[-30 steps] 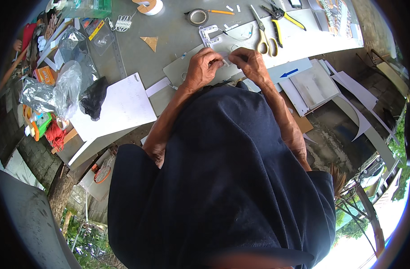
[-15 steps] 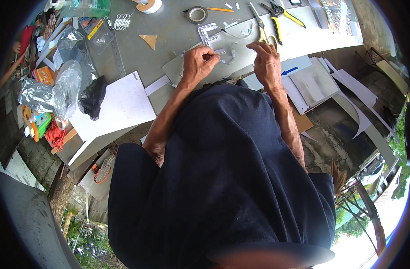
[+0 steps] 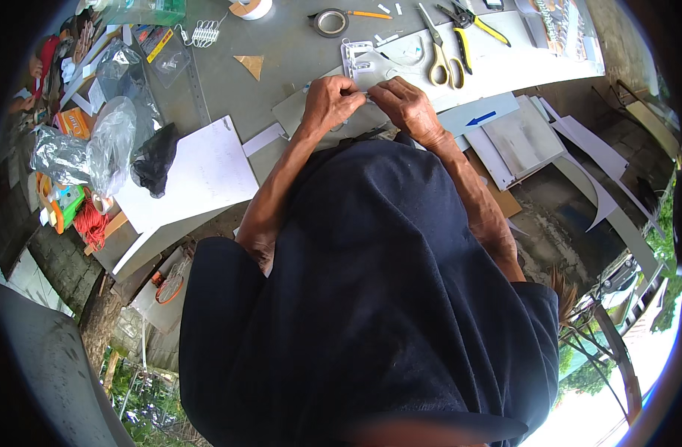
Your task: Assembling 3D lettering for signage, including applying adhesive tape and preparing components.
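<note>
**Two hands pinched together over a grey sheet on a cluttered workbench**

Head view: the left hand [image 3: 333, 100] and the right hand [image 3: 408, 108] met at the far middle of the grey table [image 3: 229, 89], fingertips almost touching. Both were curled narrow, pinching something small and pale between them; what it was could not be told, as it was too small and mostly hidden by the fingers. The hands hovered over a light grey sheet [image 3: 296, 112] lying flat on the table, just near of a clear plastic blister pack [image 3: 363, 63].

Farther off, to the right of the pack, lay yellow-handled scissors [image 3: 438, 56] and, beside them, yellow-handled pliers [image 3: 471, 22]. A roll of dark tape [image 3: 330, 22] sat at the far edge, with a white tape roll [image 3: 251, 9] to its left. A small brown cardboard triangle [image 3: 250, 65] lay left of the hands.

On the left, a white board [image 3: 199, 175] jutted over the near edge of the table, with a black crumpled bag [image 3: 156, 158] on its far corner and clear plastic bags [image 3: 110, 141] beside that. To the right of the hands lay a pale panel with a blue arrow [image 3: 481, 118], next to stacked white boards [image 3: 523, 141].

The person's dark blue shirt [image 3: 371, 298] filled the near half of the picture.
</note>
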A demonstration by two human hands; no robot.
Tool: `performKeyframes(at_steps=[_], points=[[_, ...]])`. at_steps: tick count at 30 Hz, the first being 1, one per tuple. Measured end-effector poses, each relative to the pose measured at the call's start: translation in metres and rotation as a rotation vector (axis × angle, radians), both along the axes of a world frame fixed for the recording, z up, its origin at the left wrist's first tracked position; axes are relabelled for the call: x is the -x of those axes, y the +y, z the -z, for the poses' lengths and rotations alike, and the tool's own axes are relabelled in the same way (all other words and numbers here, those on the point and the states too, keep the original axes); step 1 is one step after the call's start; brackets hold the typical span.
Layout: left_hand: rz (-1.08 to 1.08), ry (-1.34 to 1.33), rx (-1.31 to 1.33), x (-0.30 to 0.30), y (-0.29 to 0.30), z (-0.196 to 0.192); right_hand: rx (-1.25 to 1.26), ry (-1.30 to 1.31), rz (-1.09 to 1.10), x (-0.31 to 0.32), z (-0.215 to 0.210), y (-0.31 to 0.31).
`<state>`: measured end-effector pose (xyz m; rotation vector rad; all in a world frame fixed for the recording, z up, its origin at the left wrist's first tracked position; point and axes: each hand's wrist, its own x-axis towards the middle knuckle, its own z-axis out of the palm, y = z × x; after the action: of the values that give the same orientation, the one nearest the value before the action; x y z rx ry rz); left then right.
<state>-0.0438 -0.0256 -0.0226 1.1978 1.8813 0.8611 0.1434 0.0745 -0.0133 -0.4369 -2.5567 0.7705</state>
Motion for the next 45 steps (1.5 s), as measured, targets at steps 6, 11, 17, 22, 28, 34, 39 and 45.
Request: performKeyframes(at_steps=[6, 11, 17, 22, 28, 34, 39, 45], points=[[-0.037, -0.064, 0.002, 0.0, -0.002, -0.006, 0.024, 0.018, 0.0, 0.001, 0.004, 0.001], [-0.145, -0.01, -0.193, 0.01, -0.017, -0.008, 0.133, 0.03, 0.088, 0.002, 0.01, 0.002], [0.094, 0.198, -0.407, 0.008, -0.016, -0.005, 0.18, 0.015, 0.12, 0.007, 0.017, 0.001], [0.125, 0.295, -0.425, 0.007, -0.011, 0.007, 0.117, 0.027, 0.115, 0.009, 0.017, 0.0], [0.13, 0.287, -0.441, 0.01, -0.01, 0.015, 0.081, 0.023, 0.125, 0.01, 0.02, -0.002], [0.168, 0.204, -0.416, 0.018, -0.009, 0.012, 0.09, 0.022, 0.133, 0.011, 0.023, -0.002], [0.205, 0.169, -0.383, 0.021, -0.011, 0.012, 0.116, 0.016, 0.136, 0.01, 0.021, -0.003], [0.192, 0.199, -0.399, 0.016, -0.008, 0.009, 0.122, 0.024, 0.13, 0.01, 0.023, -0.002]])
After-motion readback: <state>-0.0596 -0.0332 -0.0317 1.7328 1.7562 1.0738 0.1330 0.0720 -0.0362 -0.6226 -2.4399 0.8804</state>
